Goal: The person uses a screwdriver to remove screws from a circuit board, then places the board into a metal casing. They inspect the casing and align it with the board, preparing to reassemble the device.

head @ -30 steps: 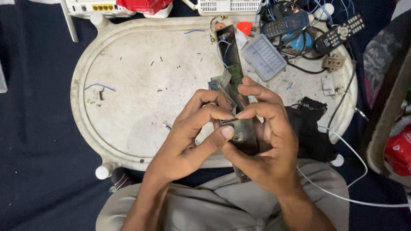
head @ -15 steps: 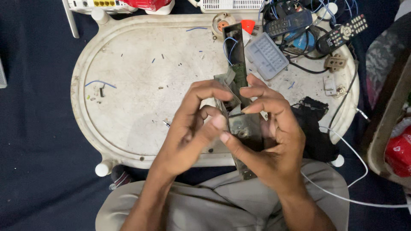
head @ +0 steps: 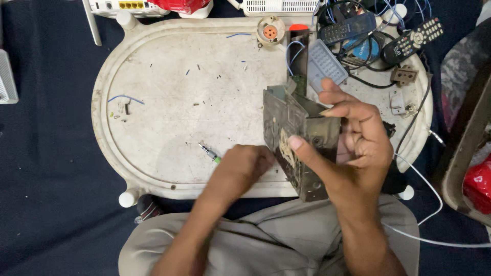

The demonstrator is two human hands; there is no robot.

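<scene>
Right hand: I see my right hand wrapped round a grimy metal box, thumb pressed flat on its near face, fingers curled over the top edge and far side.
Metal box: it is held off the tray, tilted, its lower corner hanging past the tray's near rim toward my lap; a green circuit board shows just behind its top.
Left hand: my left hand is closed into a loose fist, knuckles up, resting on the tray just left of the box; I cannot tell whether anything is inside it.
Box to left hand: the box's lower left edge sits right beside the left knuckles, close to touching.
Screwdriver: a small green-tipped screwdriver lies on the tray just left of my left hand.
Tray: a white oval tray, scuffed, with wire scraps and a blue wire offcut on its left part.
Far corner: two remote controls, a grey keypad and tangled cables are piled at the tray's upper right.
</scene>
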